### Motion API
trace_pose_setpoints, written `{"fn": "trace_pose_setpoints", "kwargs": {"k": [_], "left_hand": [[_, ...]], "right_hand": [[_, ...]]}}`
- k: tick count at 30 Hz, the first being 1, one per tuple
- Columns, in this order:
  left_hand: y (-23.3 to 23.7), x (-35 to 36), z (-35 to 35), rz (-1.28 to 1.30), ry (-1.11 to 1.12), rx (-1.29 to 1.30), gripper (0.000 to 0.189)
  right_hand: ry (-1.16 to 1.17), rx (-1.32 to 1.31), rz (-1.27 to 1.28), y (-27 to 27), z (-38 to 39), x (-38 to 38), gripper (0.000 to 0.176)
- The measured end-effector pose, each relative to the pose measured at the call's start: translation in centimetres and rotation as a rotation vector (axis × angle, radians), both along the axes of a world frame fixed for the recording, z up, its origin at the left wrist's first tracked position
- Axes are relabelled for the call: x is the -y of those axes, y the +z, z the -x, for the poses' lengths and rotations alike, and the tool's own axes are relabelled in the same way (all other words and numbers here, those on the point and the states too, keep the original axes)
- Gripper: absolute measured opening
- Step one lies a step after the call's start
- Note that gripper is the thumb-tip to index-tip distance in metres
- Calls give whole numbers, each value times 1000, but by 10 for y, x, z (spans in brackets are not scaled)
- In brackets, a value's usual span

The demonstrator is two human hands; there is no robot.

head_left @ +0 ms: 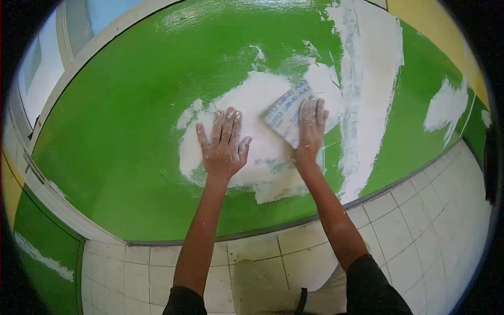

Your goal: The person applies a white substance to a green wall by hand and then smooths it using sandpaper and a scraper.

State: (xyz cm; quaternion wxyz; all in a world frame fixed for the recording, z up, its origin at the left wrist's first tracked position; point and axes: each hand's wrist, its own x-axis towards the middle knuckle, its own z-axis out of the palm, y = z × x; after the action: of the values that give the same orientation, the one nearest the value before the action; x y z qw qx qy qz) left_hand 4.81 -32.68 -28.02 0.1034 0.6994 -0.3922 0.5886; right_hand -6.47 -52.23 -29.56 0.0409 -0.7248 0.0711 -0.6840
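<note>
My left hand point(224, 147) lies flat on a patch of white filler point(257, 97) on the green wall point(131, 131), fingers spread and dusted white. Under my right hand point(311, 128) is a sheet of sandpaper point(286, 113), its pale back printed with blue marks, pressed against the same patch. The fingers of that hand are close together, and the sheet sticks out to their left. Its abrasive side is hidden against the wall.
A tall white filler strip point(367, 100) runs down the wall to the right, with a smaller white patch point(446, 107) beyond it. Tiled floor point(415, 210) meets the wall below. A window frame point(65, 79) borders the upper left.
</note>
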Motion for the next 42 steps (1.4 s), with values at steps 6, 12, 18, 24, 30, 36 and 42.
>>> {"fn": "trace_pose_setpoints", "kwargs": {"k": [6,12,18,24,30,36,42], "left_hand": [[0,1,7,-12,-11,-56,59],[-54,8,66,258,-512,-377,53],[-187,27,128,325,-1231,-1578,47],[-108,35,198,545,-1145,-1934,33],[-156,34,166,-5,-1041,-1907,60],[-142,42,198,-16,-934,-1977,77],[-186,43,156,-77,-1035,-1723,81]], "right_hand": [[264,-610,175,-104,51,-28,57],[1007,-231,-872,-116,135,-41,48],[1606,124,-1408,-70,173,-47,37],[1270,-15,-1432,-87,206,-42,37],[838,-868,-1084,-44,257,-2,29],[568,-851,-605,-36,261,-6,18],[-111,61,-479,-27,278,-6,16]]}}
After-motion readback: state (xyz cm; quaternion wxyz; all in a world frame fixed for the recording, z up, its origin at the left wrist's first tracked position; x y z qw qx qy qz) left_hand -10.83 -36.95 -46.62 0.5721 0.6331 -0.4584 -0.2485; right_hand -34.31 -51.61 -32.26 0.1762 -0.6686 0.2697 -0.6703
